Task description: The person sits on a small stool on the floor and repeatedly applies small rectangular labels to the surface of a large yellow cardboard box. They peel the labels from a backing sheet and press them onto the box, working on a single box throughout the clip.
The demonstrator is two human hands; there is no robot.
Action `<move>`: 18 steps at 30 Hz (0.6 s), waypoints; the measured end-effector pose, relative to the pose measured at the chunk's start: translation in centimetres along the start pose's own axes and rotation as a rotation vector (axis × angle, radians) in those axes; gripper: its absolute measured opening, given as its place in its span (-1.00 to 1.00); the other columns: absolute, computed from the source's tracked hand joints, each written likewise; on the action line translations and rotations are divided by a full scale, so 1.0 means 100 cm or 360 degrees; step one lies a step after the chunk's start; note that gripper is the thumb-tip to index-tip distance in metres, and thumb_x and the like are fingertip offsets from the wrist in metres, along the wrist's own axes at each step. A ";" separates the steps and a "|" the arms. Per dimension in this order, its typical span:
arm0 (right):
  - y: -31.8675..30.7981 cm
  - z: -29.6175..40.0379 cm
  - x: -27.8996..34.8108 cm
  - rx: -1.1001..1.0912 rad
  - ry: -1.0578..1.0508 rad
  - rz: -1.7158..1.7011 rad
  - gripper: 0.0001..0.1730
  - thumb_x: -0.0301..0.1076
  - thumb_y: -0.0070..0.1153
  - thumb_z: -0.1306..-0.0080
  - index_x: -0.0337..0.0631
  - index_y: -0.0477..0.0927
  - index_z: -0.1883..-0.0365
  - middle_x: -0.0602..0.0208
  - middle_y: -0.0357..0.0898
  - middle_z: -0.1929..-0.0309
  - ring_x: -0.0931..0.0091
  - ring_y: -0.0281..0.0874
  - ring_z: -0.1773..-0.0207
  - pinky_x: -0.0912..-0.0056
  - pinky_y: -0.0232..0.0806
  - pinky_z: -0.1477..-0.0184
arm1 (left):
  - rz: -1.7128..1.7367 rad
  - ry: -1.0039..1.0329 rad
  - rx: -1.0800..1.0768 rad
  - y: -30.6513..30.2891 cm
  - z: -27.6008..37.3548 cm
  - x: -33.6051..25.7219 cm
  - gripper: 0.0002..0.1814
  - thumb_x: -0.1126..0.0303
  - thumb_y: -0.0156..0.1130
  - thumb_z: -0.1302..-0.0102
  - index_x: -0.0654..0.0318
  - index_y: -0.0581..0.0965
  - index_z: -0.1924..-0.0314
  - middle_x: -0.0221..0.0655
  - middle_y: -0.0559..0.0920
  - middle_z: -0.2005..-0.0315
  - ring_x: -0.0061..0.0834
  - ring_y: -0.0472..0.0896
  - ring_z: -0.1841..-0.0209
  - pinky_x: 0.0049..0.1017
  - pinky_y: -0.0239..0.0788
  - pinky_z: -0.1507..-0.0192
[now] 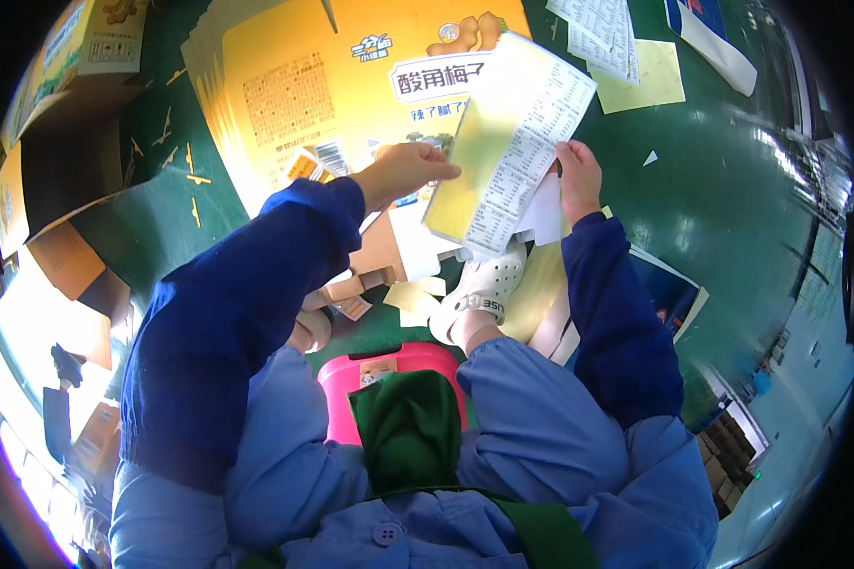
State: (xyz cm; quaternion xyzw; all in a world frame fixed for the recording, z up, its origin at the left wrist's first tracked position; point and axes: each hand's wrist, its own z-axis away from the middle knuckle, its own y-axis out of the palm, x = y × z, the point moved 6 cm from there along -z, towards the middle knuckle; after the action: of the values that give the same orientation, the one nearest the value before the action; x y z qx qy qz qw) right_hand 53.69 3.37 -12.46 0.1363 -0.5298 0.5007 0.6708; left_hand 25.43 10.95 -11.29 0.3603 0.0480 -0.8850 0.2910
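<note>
My right hand (pixel 581 181) grips the right edge of a label sheet (pixel 519 153) between thumb and fingers. This sheet has yellow backing bare on its left and a strip of small printed white labels on its right. At its left edge is my left hand (pixel 414 171), fingers drawn together and overlapping the backing. Whether the edge or a label sits between those fingertips, I cannot tell. Beneath both hands lies a stack of flattened yellow printed cartons (pixel 285 92), partly covered by the sheet. A small piece with a barcode (pixel 333 156) rests on the top carton near my left wrist.
More label sheets (pixel 601 35) and a yellow backing sheet (pixel 647 77) lie on the green floor (pixel 683 192). Open cartons (pixel 78 142) stand at left near orange cardboard scraps (pixel 198 179). My white clog (pixel 487 284) and a pink plastic stool (pixel 338 398) are below.
</note>
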 end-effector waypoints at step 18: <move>0.090 0.064 0.184 0.0159 -0.1534 0.0800 -0.76 -0.32 0.21 -0.14 -0.21 0.56 0.25 0.18 0.57 0.32 0.22 0.49 0.23 0.23 0.32 0.15 | 0.1412 0.0646 -0.0212 -0.060 0.030 -0.055 -0.60 0.50 0.13 -0.24 0.43 0.36 -0.09 -0.13 0.51 0.03 -0.29 0.51 -0.01 -0.32 0.34 -0.09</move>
State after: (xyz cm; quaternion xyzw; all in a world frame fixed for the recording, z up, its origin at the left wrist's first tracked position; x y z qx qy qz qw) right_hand 41.53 12.68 2.53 0.2513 -0.7691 0.5510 0.2044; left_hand 23.45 17.70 -6.15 0.4917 0.0023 -0.5828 0.6470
